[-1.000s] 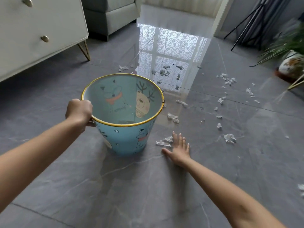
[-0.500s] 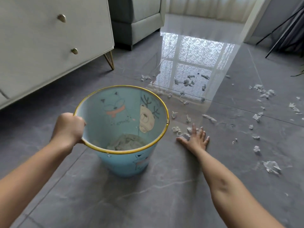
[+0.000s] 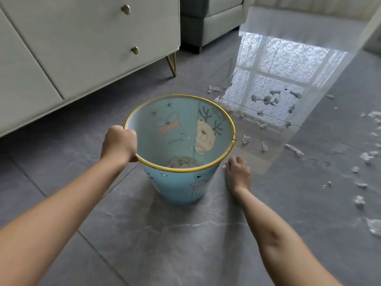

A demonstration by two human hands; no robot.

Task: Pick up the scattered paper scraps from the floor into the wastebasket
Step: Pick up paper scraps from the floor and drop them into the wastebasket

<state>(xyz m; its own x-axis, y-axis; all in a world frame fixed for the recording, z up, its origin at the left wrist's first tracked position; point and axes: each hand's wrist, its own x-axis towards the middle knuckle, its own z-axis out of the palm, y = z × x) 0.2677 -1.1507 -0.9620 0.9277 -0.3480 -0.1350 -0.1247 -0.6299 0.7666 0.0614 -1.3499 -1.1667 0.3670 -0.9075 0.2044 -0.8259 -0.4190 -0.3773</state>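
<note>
Two arms in shot, both bare the whole way: the left forearm [image 3: 61,203] runs uncovered from the frame's edge to the left hand [image 3: 120,142], and the right forearm [image 3: 288,250] likewise to the right hand [image 3: 238,172]. One detail on that right forearm (small, oval): a mark [image 3: 274,237] near the elbow.

Both arms reach forward and down — both hands closed.
The left arm [image 3: 61,203] comes in from the lower left, nearly straight. The left hand [image 3: 119,142] is a fist, knuckles up, with its fingers wrapped over the near rim of the wastebasket [image 3: 179,188]. The right arm [image 3: 274,230] reaches in from the lower right, wrist low. The right hand [image 3: 237,172] sits knuckles up on the floor [image 3: 165,244], fingers curled under — a sliver of paper scrap [image 3: 224,167] shows at its thumb side.
</note>
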